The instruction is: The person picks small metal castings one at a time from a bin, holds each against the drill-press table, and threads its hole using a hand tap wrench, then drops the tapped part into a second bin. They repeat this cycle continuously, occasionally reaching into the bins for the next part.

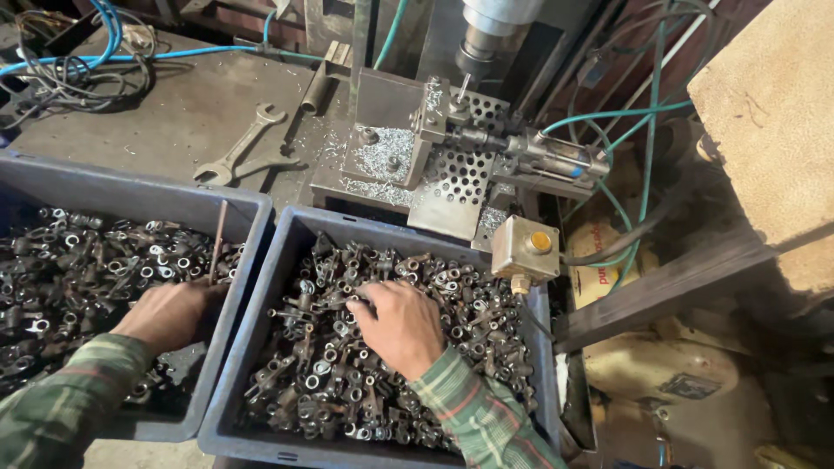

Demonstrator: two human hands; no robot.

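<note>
Hands — left buried in left bin | right in parts — grips unclear

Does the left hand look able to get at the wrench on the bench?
Probably yes: the left hand rests in the left bin, and nothing blocks the wrench beyond its rim.

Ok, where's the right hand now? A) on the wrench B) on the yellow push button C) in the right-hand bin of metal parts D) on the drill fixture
C: the right hand lies palm-down on the small metal parts inside the right-hand bin.
</note>
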